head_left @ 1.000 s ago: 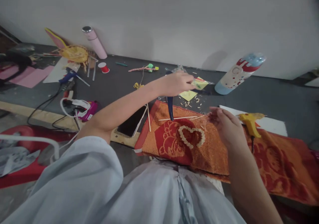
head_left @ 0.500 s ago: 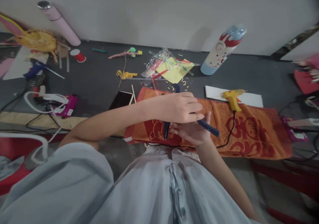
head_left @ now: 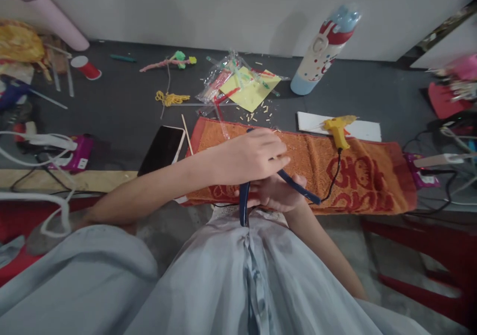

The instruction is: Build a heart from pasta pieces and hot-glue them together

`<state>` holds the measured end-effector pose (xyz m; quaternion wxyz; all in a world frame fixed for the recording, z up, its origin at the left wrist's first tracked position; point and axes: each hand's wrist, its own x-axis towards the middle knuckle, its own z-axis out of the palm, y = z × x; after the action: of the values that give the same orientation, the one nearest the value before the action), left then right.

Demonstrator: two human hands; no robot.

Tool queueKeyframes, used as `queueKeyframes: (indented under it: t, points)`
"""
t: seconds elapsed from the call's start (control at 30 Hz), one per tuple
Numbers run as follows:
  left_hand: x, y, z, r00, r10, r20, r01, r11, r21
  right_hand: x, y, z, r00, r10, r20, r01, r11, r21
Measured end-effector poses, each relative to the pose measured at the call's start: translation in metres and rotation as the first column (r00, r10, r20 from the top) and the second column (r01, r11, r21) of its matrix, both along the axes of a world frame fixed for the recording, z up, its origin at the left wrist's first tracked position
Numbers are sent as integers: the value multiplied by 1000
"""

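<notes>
Two hands meet over the orange towel [head_left: 357,176]: our left hand [head_left: 253,156] lies curled over blue-handled pliers [head_left: 298,187], our right hand [head_left: 278,196] cupped beneath; what the fingers pinch we cannot tell. We judge the pliers stiff and light, best gripped by both splayed handles

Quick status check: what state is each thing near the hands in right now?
blue-handled cutters: handles spread, held in both hands
left hand: closed over the cutters
right hand: under the cutters, gripping
glue gun: lying on the towel edge, unheld
phone: screen dark
water bottle: upright, lid shut
</notes>
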<state>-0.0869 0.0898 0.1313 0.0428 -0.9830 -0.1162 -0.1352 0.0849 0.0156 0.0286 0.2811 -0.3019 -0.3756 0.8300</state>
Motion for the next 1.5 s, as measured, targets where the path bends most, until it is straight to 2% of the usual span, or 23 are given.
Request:
queueKeyframes:
  t: [0.07, 0.13, 0.23, 0.3, 0.37, 0.4, 0.43, 0.5, 0.53, 0.6, 0.63, 0.67, 0.7, 0.8, 0.97, 1.03, 1.17, 1.23, 1.37, 1.5]
  points:
    - [-10, -1, -1, 989, 116, 92, -111, 992, -58, 6, -1, 2, 988, -110, -107, 97, 988, -117]
    - [-20, -6, -5, 953, 264, 147, -244, 960, -141, 12, -2, 4, 971, -178, -158, 148, 972, -185]
    - [-30, -20, -16, 869, 477, 130, -422, 853, -307, 18, -1, 5, 962, -213, -174, 180, 966, -186]
    - [-30, -31, -26, 844, 535, 25, -464, 753, -466, 19, 0, 5, 951, -276, -142, 252, 953, -166]
    - [-27, -42, -36, 825, 557, -93, -473, 591, -653, 17, 2, 6, 933, -351, -84, 338, 931, -137]
    - [-24, -46, -42, 816, 562, -136, -459, 487, -744, 16, 3, 6, 923, -381, -53, 373, 920, -119]
    - [-21, -50, -47, 814, 559, -154, -416, 377, -828, 16, 3, 7, 916, -400, -18, 397, 913, -93]
    - [-14, -57, -58, 805, 579, -131, -249, 128, -960, 15, 3, 8, 904, -422, 71, 424, 905, -20]
    - [-11, -59, -63, 796, 596, -105, -130, -1, -991, 15, 3, 8, 894, -432, 116, 433, 901, 26]
    - [-5, -63, -71, 775, 626, -94, 73, -236, -969, 16, 2, 10, 867, -467, 171, 452, 884, 124]
    - [-2, -64, -73, 760, 642, -100, 145, -318, -937, 17, 2, 10, 856, -488, 173, 462, 871, 167]
    - [0, -65, -74, 743, 661, -105, 207, -376, -903, 18, 2, 12, 850, -501, 163, 468, 860, 201]
    - [2, -65, -75, 724, 681, -106, 258, -411, -874, 19, 3, 13, 852, -502, 147, 465, 856, 226]
    - [6, -64, -75, 676, 732, -86, 364, -433, -824, 25, 6, 19, 883, -450, 133, 406, 875, 264]
    - [10, -63, -79, 616, 786, -56, 423, -390, -818, 34, 10, 28, 945, -302, 124, 261, 927, 269]
    - [11, -64, -82, 595, 802, -50, 441, -377, -814, 38, 9, 30, 937, -319, 140, 274, 922, 273]
    - [9, -67, -85, 501, 864, -48, 469, -318, -824, 52, 8, 37, 830, -507, 232, 440, 851, 285]
    - [6, -67, -84, 454, 890, -49, 448, -275, -850, 64, 9, 43, 750, -564, 345, 459, 819, 344]
    - [1, -66, -77, 427, 904, -34, 351, -200, -915, 84, 10, 53, 621, -535, 573, 280, 834, 475]
    - [-2, -64, -73, 420, 908, -13, 211, -111, -971, 88, 7, 59, 514, -494, 701, 101, 847, 522]
